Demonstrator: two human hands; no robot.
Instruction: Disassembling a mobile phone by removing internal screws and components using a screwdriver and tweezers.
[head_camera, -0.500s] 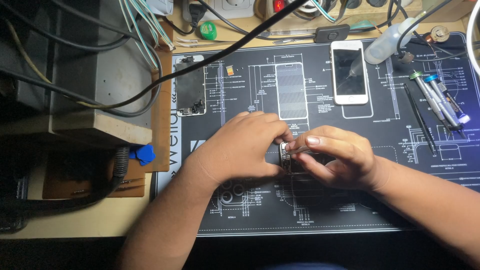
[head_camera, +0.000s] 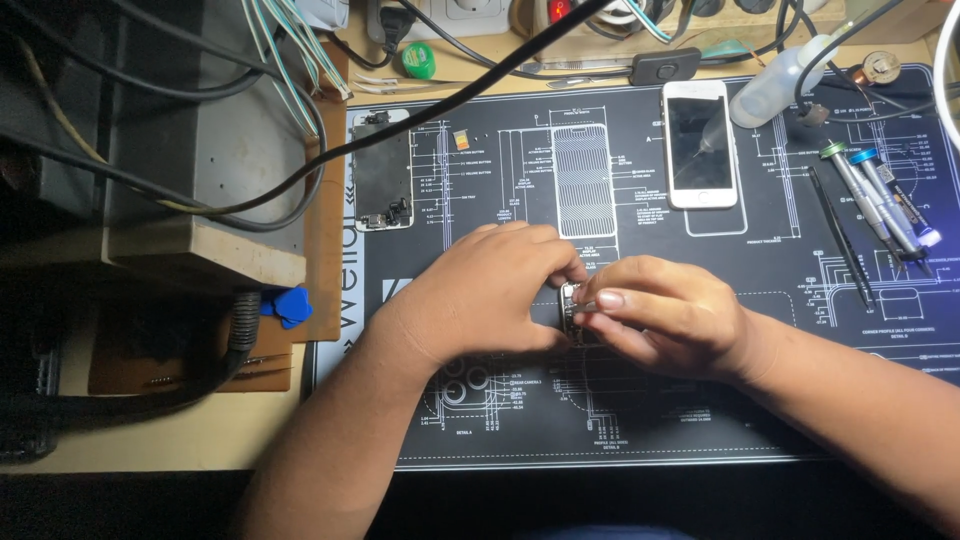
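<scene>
Both hands meet over the middle of a black repair mat (head_camera: 700, 400) printed with white line drawings. My left hand (head_camera: 485, 295) curls around a small dark phone part (head_camera: 570, 303), of which only a metallic edge shows between the fingers. My right hand (head_camera: 665, 315) pinches the same part from the right side, thumb and forefinger closed at its edge. Most of the part is hidden under the two hands.
A white phone (head_camera: 700, 145) lies face up at the mat's top. A bare phone screen assembly (head_camera: 381, 185) lies at top left. Screwdrivers (head_camera: 875, 205) and a black spudger lie at right. A white squeeze bottle (head_camera: 780, 85), cables, blue picks (head_camera: 288, 305) and a grey box (head_camera: 200, 150) surround the mat.
</scene>
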